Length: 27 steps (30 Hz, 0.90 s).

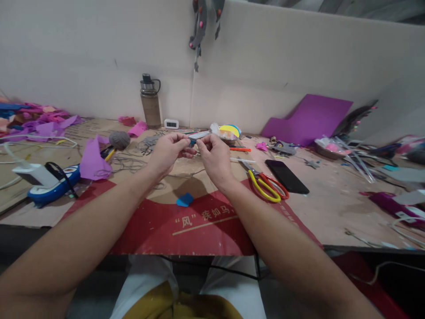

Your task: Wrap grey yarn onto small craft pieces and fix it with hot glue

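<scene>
Over the middle of the table, my left hand (171, 150) pinches a small blue piece (192, 142) between thumb and fingers. My right hand (214, 155) meets it from the other side, its thumb and forefinger closed at the piece's right edge. Most of the blue piece is hidden by my fingertips, so its shape does not show. Below my hands, a second blue scrap (184, 200) lies on the red printed cardboard (149, 226). Scissors (265, 184) with yellow and red handles rest to the right of my right hand.
A black phone (287, 176) lies beyond the scissors. Grey yarn (119, 140) trails loose strands left of my hands. At the back stand a water bottle (151, 104) and a small white clock (171, 124). A blue power strip (55, 184) sits left; a purple sheet (308, 119) leans on the wall.
</scene>
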### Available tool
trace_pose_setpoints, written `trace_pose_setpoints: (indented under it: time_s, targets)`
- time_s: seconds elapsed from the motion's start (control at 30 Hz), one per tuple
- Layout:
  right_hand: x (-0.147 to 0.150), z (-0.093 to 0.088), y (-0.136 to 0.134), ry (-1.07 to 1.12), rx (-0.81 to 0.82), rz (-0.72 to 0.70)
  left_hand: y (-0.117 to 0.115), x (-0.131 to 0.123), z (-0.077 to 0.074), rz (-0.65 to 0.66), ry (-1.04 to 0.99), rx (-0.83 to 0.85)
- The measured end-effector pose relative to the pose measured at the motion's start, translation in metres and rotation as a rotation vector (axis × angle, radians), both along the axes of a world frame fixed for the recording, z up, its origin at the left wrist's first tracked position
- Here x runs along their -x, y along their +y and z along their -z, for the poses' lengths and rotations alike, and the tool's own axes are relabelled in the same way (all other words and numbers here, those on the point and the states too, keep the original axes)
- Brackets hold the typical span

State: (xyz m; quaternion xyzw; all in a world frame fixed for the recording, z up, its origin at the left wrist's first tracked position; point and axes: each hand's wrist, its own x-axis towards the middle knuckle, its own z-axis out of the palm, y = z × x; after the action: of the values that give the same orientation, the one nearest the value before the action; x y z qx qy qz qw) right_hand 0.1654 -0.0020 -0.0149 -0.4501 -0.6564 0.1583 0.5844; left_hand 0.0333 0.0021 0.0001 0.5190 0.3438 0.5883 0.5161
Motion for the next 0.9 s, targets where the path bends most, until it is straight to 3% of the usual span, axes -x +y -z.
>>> trace_pose_setpoints:
  time_s: [0.33,0.7,0.9]
  targets:
    - [-0.0025,-0.0026,0.0004,0.013,0.055,-0.084,0.0017,0.0028,0.0019,0.108,0.001,-0.007]
    - [-0.0045,-0.0037,-0.0028,-0.083,0.043,-0.029,-0.006,0.0041,-0.0037,-0.066,0.382,-0.201]
    - [-0.0031,-0.0039,-0.0052,-0.116,0.025,-0.034,-0.0053,0.0048,-0.0042,-0.037,0.335,-0.136]
